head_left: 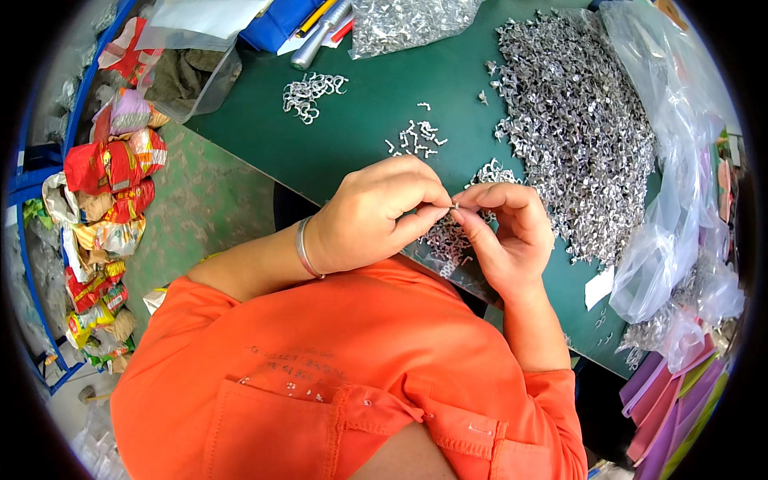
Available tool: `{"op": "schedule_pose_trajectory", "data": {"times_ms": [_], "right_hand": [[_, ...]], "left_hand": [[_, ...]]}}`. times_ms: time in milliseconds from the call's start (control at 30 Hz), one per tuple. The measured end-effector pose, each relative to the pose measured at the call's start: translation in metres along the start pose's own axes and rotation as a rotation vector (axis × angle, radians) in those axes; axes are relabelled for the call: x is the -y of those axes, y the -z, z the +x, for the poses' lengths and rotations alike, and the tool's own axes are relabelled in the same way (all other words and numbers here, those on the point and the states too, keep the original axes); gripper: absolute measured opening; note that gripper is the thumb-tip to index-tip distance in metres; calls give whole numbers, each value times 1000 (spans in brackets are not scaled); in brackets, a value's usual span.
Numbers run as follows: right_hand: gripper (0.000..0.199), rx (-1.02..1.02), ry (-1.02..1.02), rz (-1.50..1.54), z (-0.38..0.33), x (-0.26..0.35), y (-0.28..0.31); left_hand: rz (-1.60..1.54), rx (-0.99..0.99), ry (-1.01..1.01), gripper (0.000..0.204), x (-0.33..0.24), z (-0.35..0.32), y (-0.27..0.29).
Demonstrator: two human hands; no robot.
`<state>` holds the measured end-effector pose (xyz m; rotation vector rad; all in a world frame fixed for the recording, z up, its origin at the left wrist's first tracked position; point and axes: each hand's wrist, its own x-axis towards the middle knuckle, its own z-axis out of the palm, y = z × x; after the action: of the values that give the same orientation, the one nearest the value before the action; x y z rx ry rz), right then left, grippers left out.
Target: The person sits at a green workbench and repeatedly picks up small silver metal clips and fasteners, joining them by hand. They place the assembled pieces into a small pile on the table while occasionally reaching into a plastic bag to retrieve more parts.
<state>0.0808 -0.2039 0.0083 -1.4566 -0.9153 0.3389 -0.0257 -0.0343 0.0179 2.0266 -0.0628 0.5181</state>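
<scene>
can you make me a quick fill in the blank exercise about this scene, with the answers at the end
1. A silver-coloured bangle circles the wrist of the person's ____ hand.
2. The right hand pinches a tiny piece near a ____ tabletop.
3. The person's shirt is bright ____ in colour.
4. Of left and right, the largest heap of small metal parts lies in the picture's ____ half.

Missing words: left; green; orange; right.

Parts heap (pixel 576 136) on table (pixel 384 88), right
</scene>
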Motion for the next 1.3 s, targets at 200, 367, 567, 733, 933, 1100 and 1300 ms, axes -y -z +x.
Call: {"op": "schedule_pose_trajectory", "data": {"times_ms": [200, 367, 567, 733, 933, 1100, 1300], "right_hand": [[20, 28, -63, 52, 1, 9, 5], [17, 335, 92, -299, 8, 14, 17], [17, 144, -10, -268, 8, 17, 11], [18, 129, 23, -225, 8, 14, 7], [15, 138, 47, -242, 7, 12, 7], [13, 121, 99, -245, 8, 14, 10], [12, -52, -193, -61, 10, 25, 33]], "left_hand": [[-301, 25, 265, 12, 7, -9, -2], [-437, 14, 358, 18, 6, -11, -4], [-277, -10, 253, 28, 0, -9, -8], [-51, -46, 92, 34, -5, -6, -11], [66, -47, -33, 34, -3, -4, -9], [-27, -65, -2, 31, -2, -4, -4], [395, -12, 154, 43, 19, 11, 32]]}}
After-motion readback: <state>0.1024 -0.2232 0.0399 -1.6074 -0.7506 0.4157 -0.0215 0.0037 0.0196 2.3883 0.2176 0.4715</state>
